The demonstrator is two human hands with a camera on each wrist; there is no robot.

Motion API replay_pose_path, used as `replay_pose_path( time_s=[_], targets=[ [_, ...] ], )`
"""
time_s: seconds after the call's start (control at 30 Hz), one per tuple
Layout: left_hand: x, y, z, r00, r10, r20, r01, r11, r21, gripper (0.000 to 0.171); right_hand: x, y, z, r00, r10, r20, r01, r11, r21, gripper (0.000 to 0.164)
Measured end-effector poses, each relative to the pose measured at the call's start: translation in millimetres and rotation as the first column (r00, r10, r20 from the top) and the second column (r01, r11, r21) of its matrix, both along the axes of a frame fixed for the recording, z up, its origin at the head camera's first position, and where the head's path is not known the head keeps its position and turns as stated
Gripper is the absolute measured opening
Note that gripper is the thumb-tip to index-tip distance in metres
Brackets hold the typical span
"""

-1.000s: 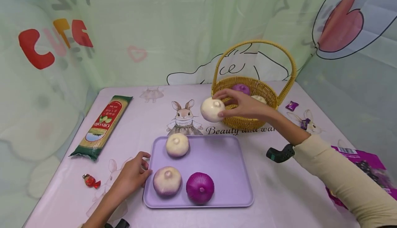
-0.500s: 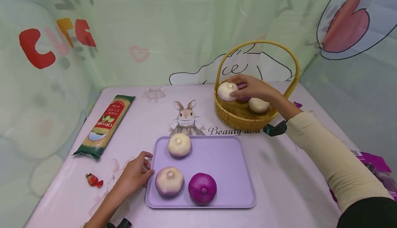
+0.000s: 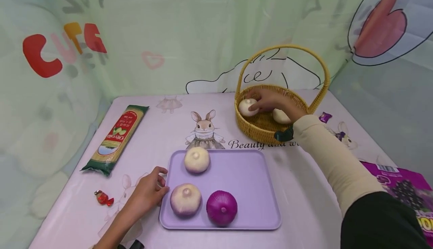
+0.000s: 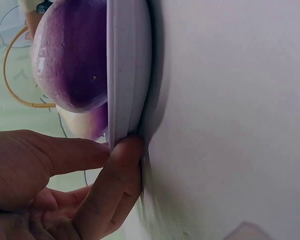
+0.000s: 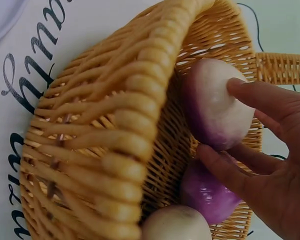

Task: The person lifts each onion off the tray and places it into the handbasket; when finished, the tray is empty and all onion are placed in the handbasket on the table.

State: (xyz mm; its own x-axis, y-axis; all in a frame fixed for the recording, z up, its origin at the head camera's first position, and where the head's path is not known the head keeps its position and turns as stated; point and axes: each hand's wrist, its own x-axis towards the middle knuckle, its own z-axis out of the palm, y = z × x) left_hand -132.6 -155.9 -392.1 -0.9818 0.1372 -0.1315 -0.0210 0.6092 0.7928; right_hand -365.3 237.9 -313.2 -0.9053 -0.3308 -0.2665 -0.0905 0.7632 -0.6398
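My right hand (image 3: 269, 100) reaches inside the wicker basket (image 3: 255, 133) and holds a white-and-purple turnip (image 5: 215, 102) at its left side, thumb and fingers on either side of it. Beside that turnip in the basket lie a purple onion (image 5: 207, 192) and another pale turnip (image 5: 177, 225), both partly hidden. My left hand (image 3: 145, 192) pinches the left edge of the lilac tray (image 3: 248, 189), thumb at the rim and a finger under it in the left wrist view. On the tray sit two turnips, the upper turnip (image 3: 197, 160) and lower turnip (image 3: 185, 200), and a purple onion (image 3: 221, 207).
A green-and-gold pasta packet (image 3: 115, 140) lies at the left, with a red wrapped candy (image 3: 103, 198) in front of it. To the right are a purple candy (image 3: 325, 117) and a large purple bag (image 3: 402, 189). The basket's tall handle (image 3: 287, 46) arches above my right hand.
My right hand has carried the turnip from above the table near the tray, back and right, down into the basket. My left hand has stayed at the tray's edge.
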Motion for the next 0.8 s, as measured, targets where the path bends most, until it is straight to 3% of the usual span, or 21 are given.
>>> replay_pose_path(
  time_s=[0.2,0.47,0.6,0.8],
  targets=[
    [-0.1,0,-1.6,1.0,0.0,-0.015,0.0,1.0,-0.003,0.04,-2.5,-1,-2.4,0.992,0.02,0.123,-0.019,1.0,-0.007,0.048],
    [-0.8,0,-2.3,1.0,0.005,-0.004,-0.005,1.0,-0.006,0.04,-2.2,-3,4.3,0.983,0.021,0.184,-0.023,1.0,0.005,0.051],
    [-0.6,0,-0.7,1.0,0.001,-0.014,-0.001,1.0,-0.02,0.041,0.2,-1,10.3,0.989,0.024,0.147,-0.033,0.998,0.055,0.053],
    [0.3,2,1.2,1.0,-0.005,-0.023,0.004,0.999,-0.047,0.042,10.4,1,24.4,0.999,0.043,0.007,-0.044,0.995,0.09,0.055]
  ],
)
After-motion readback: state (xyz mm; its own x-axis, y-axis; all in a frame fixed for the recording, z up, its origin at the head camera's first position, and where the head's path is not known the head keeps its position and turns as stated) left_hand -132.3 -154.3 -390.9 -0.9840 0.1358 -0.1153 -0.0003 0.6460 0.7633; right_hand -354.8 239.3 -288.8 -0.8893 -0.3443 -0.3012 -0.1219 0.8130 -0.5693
